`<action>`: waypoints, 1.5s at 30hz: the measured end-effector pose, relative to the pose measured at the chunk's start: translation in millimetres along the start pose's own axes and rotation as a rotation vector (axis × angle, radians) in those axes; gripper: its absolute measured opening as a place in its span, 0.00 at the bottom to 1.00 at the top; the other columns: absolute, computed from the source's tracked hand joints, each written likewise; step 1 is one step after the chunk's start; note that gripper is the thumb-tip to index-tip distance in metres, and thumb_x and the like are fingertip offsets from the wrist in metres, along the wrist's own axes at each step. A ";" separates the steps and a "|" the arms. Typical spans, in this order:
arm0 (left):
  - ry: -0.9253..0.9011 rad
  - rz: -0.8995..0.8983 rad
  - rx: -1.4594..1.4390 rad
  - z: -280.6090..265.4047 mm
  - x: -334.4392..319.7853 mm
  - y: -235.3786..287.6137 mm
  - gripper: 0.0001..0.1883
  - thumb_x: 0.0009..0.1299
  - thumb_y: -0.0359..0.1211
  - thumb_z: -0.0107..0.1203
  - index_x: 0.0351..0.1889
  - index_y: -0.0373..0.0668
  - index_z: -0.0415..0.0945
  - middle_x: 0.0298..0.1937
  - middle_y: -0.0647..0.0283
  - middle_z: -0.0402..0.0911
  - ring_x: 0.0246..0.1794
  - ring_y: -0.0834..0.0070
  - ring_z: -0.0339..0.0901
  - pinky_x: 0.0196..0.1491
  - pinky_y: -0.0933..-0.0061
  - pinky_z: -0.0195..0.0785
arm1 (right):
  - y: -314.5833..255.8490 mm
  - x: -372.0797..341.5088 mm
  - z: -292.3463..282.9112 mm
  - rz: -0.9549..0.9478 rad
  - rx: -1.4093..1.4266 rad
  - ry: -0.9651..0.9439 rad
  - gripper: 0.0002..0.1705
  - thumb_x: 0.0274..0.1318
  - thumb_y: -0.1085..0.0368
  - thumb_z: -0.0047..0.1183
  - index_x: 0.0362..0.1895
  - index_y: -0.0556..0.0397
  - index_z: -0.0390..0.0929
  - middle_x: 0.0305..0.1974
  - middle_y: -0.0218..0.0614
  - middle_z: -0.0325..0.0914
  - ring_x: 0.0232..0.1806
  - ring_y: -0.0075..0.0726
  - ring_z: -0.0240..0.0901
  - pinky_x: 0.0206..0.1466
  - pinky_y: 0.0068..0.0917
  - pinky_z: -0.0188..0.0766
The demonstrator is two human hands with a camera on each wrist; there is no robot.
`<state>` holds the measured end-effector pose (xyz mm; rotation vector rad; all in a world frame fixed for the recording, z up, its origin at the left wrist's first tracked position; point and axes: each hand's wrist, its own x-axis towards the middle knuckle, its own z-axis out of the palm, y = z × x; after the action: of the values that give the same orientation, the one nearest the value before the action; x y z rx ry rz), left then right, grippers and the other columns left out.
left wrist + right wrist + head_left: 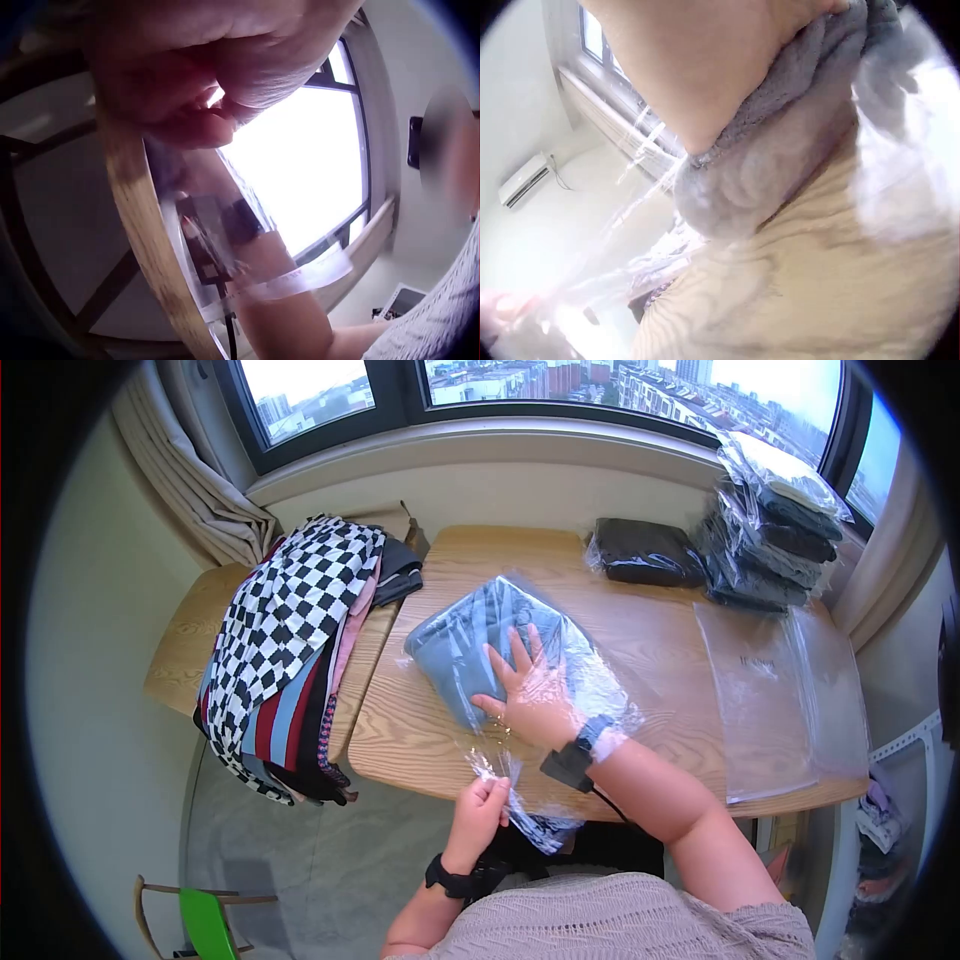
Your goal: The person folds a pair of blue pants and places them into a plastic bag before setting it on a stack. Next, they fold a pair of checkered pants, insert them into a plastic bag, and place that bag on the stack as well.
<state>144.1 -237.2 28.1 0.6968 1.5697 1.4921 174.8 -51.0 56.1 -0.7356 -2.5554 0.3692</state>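
A folded blue-grey garment (448,652) lies in a clear plastic bag (598,672) on the wooden table. My right hand (540,698) rests flat on the garment with its fingers spread. Clear film passes over this wrist and forearm in the left wrist view, so the hand reaches inside the bag. Near the table's front edge, my left hand (477,822) pinches a gathered part of the bag's film between thumb and fingers. Crumpled film (540,830) hangs below that hand over the edge. Soft grey fabric (810,82) shows under the right palm in the right wrist view.
Bagged folded clothes (780,530) are stacked at the back right, beside a dark bagged garment (650,552). Flat clear bags (755,700) lie on the table's right side. A pile of clothes (290,610) stands on the left, and a green chair (207,925) at lower left.
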 end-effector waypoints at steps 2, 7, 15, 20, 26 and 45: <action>0.015 -0.089 -0.119 -12.9 -1.8 2.7 0.13 0.72 0.37 0.50 0.26 0.40 0.71 0.18 0.72 0.69 0.14 0.86 0.65 0.19 0.83 0.58 | 0.9 1.0 4.7 -0.024 0.078 0.071 0.44 0.50 0.37 0.51 0.67 0.44 0.59 0.71 0.50 0.44 0.73 0.59 0.33 0.63 0.71 0.42; 0.065 -0.031 -0.173 -40.6 -10.1 -7.5 0.14 0.72 0.38 0.50 0.24 0.44 0.71 0.18 0.74 0.69 0.16 0.89 0.63 0.20 0.86 0.54 | -20.8 -65.2 -34.3 -0.121 -0.004 -0.175 0.40 0.55 0.45 0.51 0.68 0.48 0.56 0.69 0.52 0.48 0.72 0.56 0.39 0.68 0.51 0.48; 0.258 0.516 0.546 -117.5 -29.9 2.0 0.09 0.67 0.32 0.51 0.40 0.38 0.77 0.38 0.59 0.77 0.36 0.74 0.74 0.35 0.76 0.65 | 64.2 -117.4 -187.7 -0.175 0.791 -0.604 0.25 0.45 0.69 0.60 0.52 0.54 0.76 0.45 0.44 0.79 0.49 0.44 0.75 0.54 0.35 0.69; 0.196 0.955 1.113 -102.2 -2.2 39.7 0.29 0.54 0.22 0.59 0.57 0.44 0.71 0.61 0.56 0.69 0.62 0.64 0.66 0.58 0.64 0.63 | 85.5 -68.2 -145.5 -0.345 -0.106 -0.236 0.44 0.42 0.70 0.61 0.66 0.42 0.59 0.68 0.37 0.55 0.70 0.38 0.50 0.71 0.40 0.47; -0.211 1.068 1.255 -94.0 15.6 37.4 0.18 0.59 0.29 0.56 0.49 0.48 0.77 0.57 0.65 0.75 0.61 0.65 0.68 0.61 0.60 0.61 | 93.1 -51.4 -102.3 -0.694 -0.280 -0.308 0.42 0.41 0.65 0.63 0.63 0.27 0.63 0.71 0.28 0.50 0.73 0.32 0.44 0.74 0.41 0.41; 0.040 0.305 0.128 -82.2 -15.0 25.1 0.22 0.78 0.41 0.35 0.31 0.35 0.74 0.29 0.56 0.82 0.30 0.73 0.80 0.36 0.76 0.69 | 82.3 -136.9 -105.3 0.184 0.925 -0.233 0.18 0.66 0.61 0.43 0.32 0.62 0.79 0.31 0.37 0.81 0.36 0.28 0.78 0.45 0.25 0.73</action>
<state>77.3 -288.6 50.5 1.0224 1.6561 1.6413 365.7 -46.0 68.7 -0.5647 -2.1265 1.6196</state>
